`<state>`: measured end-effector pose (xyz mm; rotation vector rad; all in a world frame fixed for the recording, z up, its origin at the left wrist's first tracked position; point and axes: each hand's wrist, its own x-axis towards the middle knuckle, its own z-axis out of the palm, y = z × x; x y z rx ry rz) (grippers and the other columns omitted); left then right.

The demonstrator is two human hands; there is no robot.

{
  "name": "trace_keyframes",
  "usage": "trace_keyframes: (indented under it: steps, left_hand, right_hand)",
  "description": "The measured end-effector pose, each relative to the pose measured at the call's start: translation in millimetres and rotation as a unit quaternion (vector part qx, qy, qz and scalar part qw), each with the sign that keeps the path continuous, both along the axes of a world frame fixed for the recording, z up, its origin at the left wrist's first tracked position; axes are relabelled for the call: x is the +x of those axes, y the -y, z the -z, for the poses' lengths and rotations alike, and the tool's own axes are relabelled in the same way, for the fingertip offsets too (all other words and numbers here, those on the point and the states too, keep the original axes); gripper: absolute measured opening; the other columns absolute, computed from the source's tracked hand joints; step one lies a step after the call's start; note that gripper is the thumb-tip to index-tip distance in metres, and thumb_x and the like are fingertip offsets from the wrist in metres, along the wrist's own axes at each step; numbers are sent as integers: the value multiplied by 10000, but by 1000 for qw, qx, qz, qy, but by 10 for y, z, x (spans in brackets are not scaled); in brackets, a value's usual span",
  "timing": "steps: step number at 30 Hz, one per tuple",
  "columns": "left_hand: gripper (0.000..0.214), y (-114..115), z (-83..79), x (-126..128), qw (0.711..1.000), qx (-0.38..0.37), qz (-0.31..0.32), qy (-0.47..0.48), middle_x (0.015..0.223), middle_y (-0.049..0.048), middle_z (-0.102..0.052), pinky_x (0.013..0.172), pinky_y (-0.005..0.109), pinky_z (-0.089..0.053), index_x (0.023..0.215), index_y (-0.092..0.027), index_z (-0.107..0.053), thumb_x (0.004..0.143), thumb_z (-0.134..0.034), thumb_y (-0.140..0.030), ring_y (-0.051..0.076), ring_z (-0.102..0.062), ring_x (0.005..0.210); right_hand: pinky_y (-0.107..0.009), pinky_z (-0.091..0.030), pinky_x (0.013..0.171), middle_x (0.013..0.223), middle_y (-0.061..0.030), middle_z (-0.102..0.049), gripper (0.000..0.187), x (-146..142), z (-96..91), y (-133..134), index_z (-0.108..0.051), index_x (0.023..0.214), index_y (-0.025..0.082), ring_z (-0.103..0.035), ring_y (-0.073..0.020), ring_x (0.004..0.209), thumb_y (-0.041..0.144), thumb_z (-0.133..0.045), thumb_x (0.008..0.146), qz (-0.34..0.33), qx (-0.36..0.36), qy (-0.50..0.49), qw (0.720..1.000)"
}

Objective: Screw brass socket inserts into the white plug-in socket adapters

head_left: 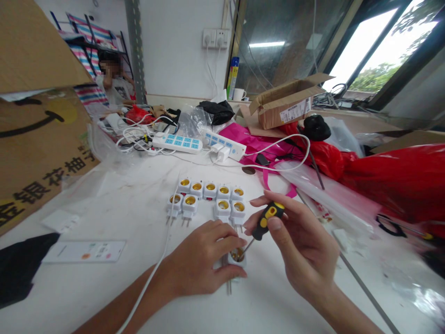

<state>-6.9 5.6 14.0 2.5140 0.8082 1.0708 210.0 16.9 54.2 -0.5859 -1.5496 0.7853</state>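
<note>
My left hand is closed around a white plug-in lamp socket, steadying it on the white table. Its metal prongs point toward me and its brass-coloured round opening faces up. In my right hand is a black and yellow screwdriver, tilted, with its shaft going down into that opening. The tip is hidden inside the socket. Just beyond my hands, several similar lamp sockets stand in two rows, brass openings upward, with a gap in the nearer row.
White power strips and tangled cables lie at the back. A white cord crosses over my left forearm. An open cardboard box stands back right, near red plastic bags. A large carton flanks the left; a person sits beyond.
</note>
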Motion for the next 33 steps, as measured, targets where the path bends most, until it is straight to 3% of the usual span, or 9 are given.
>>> trace_keyframes:
  steps: [6, 14, 21, 24, 26, 30, 33]
  left_hand:
    - [334, 21, -42, -5, 999, -42, -15, -12, 1100, 67, -779, 941, 422, -593, 1135, -205, -648, 933, -887, -320, 277, -735, 1037]
    - [266, -3, -11, -11, 999, 21, -33, 14, 1157, 61, -785, 916, 378, -609, 1030, -218, -649, 927, -890, -262, 241, -753, 1030]
    - [183, 2, -77, -27, 990, 116, -62, 50, 1191, 101, -771, 1035, 343, -593, 1022, -192, -611, 1002, -789, -154, 218, -731, 1140]
    - [175, -3, -93, -54, 983, 150, -83, 65, 1224, 110, -773, 1131, 308, -554, 1044, -188, -617, 1010, -761, -96, 197, -715, 1222]
    - [199, -16, -98, -70, 979, 162, -98, 77, 1233, 108, -776, 1163, 293, -537, 1090, -185, -627, 1002, -760, -66, 186, -706, 1258]
    - [200, -39, -116, -83, 972, 184, -106, 101, 1218, 103, -783, 1166, 274, -543, 1145, -178, -646, 1014, -740, -59, 168, -711, 1258]
    - [135, -42, -135, -88, 967, 211, -111, 91, 1211, 110, -789, 1167, 277, -549, 1162, -165, -680, 1055, -692, -84, 167, -711, 1263]
  right_hand:
    - [-380, -718, 737, 1227, -96, -726, 288, 36, 19, -92, -724, 1393, 284, -810, -201, 846, 244, -668, 1113, 50, -32, -61, 996]
    - [-320, -655, 624, 1139, -43, -655, 223, 65, -9, -190, -727, 1321, 287, -731, -158, 767, 294, -675, 1103, 83, -59, -90, 991]
    - [-188, -348, 459, 904, 56, -544, 241, 106, -35, -332, -702, 1206, 266, -349, -27, 504, 434, -754, 1040, 23, -220, -150, 964]
    - [-195, -241, 467, 714, 107, -410, 351, 97, -31, -325, -684, 1153, 237, -248, -41, 492, 543, -778, 1009, -18, -272, -103, 957]
    - [-213, -233, 474, 642, 122, -339, 428, 88, -35, -290, -678, 1148, 224, -242, -68, 504, 622, -749, 1008, -30, -282, -39, 958]
    - [-256, -327, 542, 738, 58, -474, 512, 73, -76, -192, -712, 1225, 188, -367, -108, 597, 657, -707, 1019, -31, -232, 133, 963]
    - [-262, -332, 597, 755, 58, -444, 544, 59, -103, -132, -732, 1296, 167, -366, -121, 658, 609, -771, 983, -68, -212, 203, 953]
